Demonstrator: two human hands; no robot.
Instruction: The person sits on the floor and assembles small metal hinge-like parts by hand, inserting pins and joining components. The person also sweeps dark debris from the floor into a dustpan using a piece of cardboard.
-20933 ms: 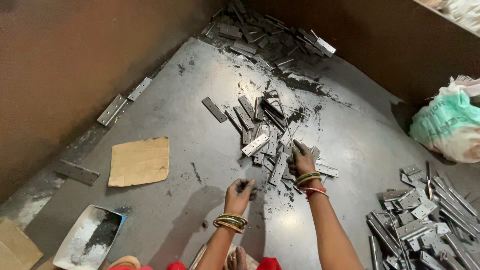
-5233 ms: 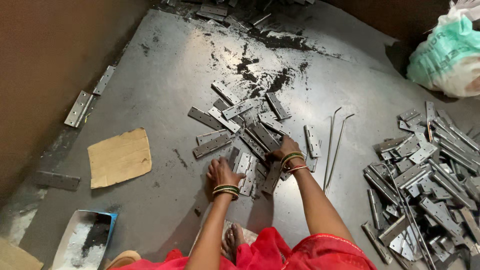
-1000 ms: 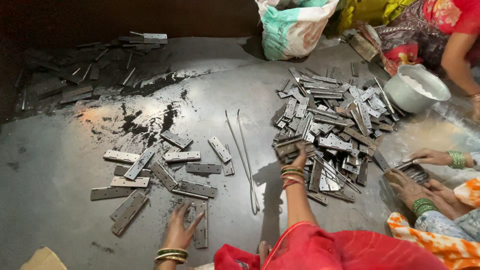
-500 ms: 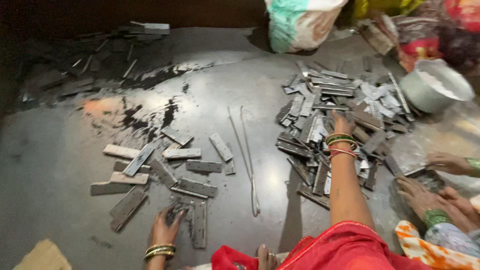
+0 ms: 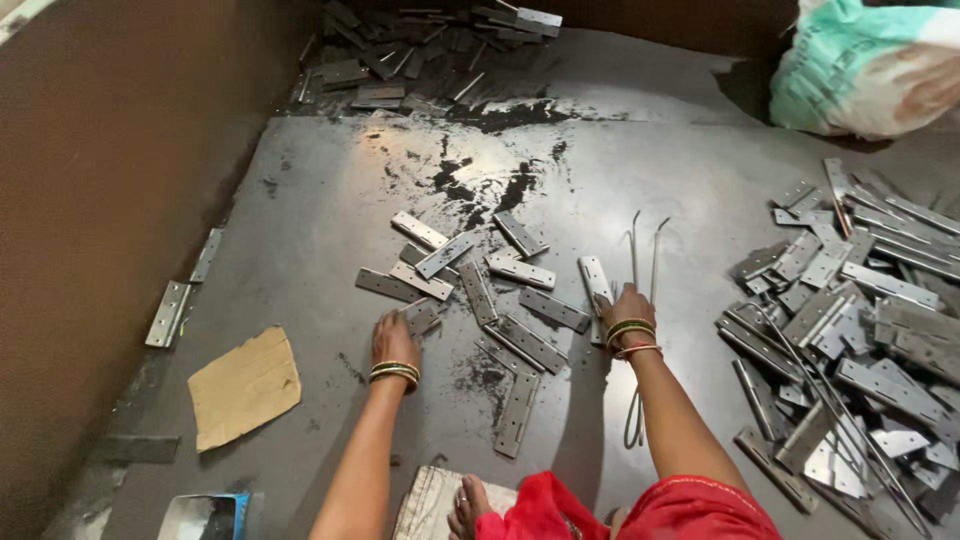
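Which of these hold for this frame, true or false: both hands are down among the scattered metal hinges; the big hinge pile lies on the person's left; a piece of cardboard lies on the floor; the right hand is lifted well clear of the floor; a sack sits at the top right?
1. Both hands are among the scattered hinges. True: left hand, right hand.
2. The big hinge pile lies on the person's left. False: it is on the right.
3. A piece of cardboard lies on the floor. True.
4. The right hand is lifted well clear. False: it rests at a hinge beside two thin rods.
5. A sack sits top right. True.
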